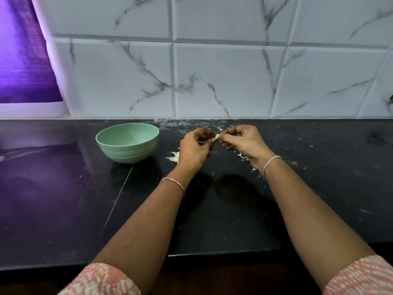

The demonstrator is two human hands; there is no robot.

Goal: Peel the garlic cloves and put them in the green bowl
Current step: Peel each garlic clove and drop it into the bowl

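A small pale garlic clove [217,136] is pinched between the fingertips of my left hand [194,149] and my right hand [242,141], a little above the black counter. Both hands have their fingers curled. The green bowl [127,142] stands upright on the counter to the left of my left hand, and I see nothing inside it. More garlic cloves [174,156] lie on the counter between the bowl and my left hand, partly hidden behind that hand.
White peel scraps [242,156] lie scattered on the black counter [63,199] under and around my right hand. A marble-tiled wall [212,71] closes the back. The counter's front edge runs near the bottom of the view.
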